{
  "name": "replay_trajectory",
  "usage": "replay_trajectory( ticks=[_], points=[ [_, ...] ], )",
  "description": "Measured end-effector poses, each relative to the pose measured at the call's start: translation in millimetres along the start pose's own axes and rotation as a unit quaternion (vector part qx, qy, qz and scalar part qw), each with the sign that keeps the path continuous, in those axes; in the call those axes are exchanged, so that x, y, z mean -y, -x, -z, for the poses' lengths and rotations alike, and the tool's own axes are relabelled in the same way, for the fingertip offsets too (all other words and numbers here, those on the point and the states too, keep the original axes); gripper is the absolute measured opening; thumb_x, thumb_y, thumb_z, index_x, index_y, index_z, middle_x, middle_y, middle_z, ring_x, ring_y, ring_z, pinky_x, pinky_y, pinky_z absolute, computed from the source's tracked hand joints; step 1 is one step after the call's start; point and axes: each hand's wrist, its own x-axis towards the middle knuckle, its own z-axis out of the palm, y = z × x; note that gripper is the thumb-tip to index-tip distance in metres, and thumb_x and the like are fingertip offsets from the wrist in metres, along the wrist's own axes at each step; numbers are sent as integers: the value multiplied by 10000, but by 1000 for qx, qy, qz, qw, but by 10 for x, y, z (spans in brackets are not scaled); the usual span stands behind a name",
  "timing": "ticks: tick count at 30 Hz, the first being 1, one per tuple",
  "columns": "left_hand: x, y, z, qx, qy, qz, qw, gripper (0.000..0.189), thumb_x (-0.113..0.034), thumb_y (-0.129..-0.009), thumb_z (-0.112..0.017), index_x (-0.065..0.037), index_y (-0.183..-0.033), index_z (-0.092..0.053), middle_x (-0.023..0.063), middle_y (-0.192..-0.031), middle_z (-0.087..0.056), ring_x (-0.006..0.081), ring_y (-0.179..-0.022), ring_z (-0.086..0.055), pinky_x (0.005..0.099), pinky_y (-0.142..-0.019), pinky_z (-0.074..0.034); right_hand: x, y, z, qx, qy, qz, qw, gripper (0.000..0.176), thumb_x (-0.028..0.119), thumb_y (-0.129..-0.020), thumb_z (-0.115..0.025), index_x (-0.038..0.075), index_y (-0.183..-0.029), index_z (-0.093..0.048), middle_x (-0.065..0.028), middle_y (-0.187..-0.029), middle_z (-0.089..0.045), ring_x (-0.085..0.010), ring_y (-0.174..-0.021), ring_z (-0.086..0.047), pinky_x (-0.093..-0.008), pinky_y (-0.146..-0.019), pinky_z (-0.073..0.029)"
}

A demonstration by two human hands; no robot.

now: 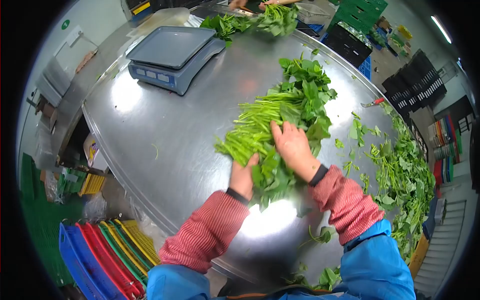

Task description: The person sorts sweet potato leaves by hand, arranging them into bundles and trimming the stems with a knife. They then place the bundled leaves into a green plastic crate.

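Observation:
A wide bunch of leafy greens (255,122) lies on the metal table, its pale stems pointing left and its leaves to the right. My left hand (243,176) is at the near end of the stems, thumb up against them, with its other fingers hidden beneath or behind the bunch. My right hand (292,145) rests on top of the leaves and stems, palm down, fingers a little apart. Some leaves hang between my two hands. Right of the bunch, loose leaves and a large heap of greens (405,185) lie along the table's edge.
A scale (175,55) with a flat grey tray stands at the table's back left. Beyond it are more greens (225,25) and another person's hands holding a bunch (277,19). A red-handled knife (373,102) lies near the right edge. Coloured crates (100,255) stand at lower left.

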Motion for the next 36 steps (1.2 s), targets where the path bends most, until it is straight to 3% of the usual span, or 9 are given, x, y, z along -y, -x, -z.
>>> replay_trajectory(
  ticks=[5,7,10,13,17,23,25,30,36],
  points=[
    [229,-1163,-96,-81,-107,-74,988,368,-194,-871,-630,-43,-1185,-512,63,-1021,-593,213,-900,-579,376,-789,-488,-699,-734,-403,-91,-30,-45,994,225,123,-804,-539,48,-1016,-549,-128,-901,-571,-280,-870,-598,-381,-682,-494],
    [73,-1233,-125,-4,17,126,992,460,-301,-834,-641,-67,-1202,-492,75,-1013,-588,240,-915,-582,394,-801,-492,-750,-816,-533,-122,41,-21,991,157,144,-807,-551,70,-938,-597,-112,-895,-583,-241,-830,-606,-355,-655,-502],
    [-76,-976,-52,155,22,126,980,408,-374,-966,-473,-81,-1249,-491,75,-1150,-585,235,-1011,-583,384,-876,-493,-424,-697,-54,-139,12,-67,988,240,248,-766,-611,49,-901,-622,-96,-919,-572,-237,-898,-574,-370,-751,-482],
    [-148,-737,229,101,-105,45,988,514,-424,-939,-518,-68,-1306,-458,63,-1238,-543,208,-1074,-556,355,-890,-483,-181,-181,606,-245,2,-26,969,236,220,-714,-613,47,-875,-615,-88,-912,-542,-246,-903,-520,-434,-849,-424],
    [-474,-329,521,-102,-180,111,972,525,-407,-940,-510,-57,-1325,-439,100,-1277,-528,207,-1119,-534,365,-913,-457,-85,1074,837,-280,-239,-19,930,311,198,-685,-704,37,-897,-542,-110,-890,-491,-279,-881,-509,-401,-796,-405],
    [-160,629,949,-254,-375,-200,869,359,-270,-949,-535,-25,-1207,-489,49,-936,-581,154,-809,-570,263,-720,-486,-745,3199,511,-150,-206,-207,945,272,169,-710,-670,46,-927,-562,-109,-842,-514,-302,-832,-538,-431,-737,-432],
    [-50,1137,945,-205,-529,-203,798,403,-163,-916,-570,-58,-1293,-475,172,-1205,-537,218,-1049,-510,387,-943,-422,-1007,3886,542,-165,-151,-299,928,163,183,-723,-648,63,-794,-565,-108,-768,-546,-309,-744,-554,-435,-640,-436],
    [524,2063,631,-79,-456,-121,878,413,-168,-901,-597,-42,-1279,-488,171,-1129,-594,209,-979,-566,324,-832,-469,-1722,5358,710,-171,-116,-525,826,179,187,-755,-626,45,-861,-604,-150,-801,-604,-359,-761,-580,-447,-660,-475],
    [1573,2497,-773,112,-462,-58,878,187,-131,-937,-537,-38,-1098,-558,25,-900,-550,108,-772,-547,247,-678,-481,-2411,6453,505,-81,83,-469,876,222,263,-745,-648,69,-841,-598,-136,-786,-627,-305,-746,-619,-411,-628,-481]
  ],
)
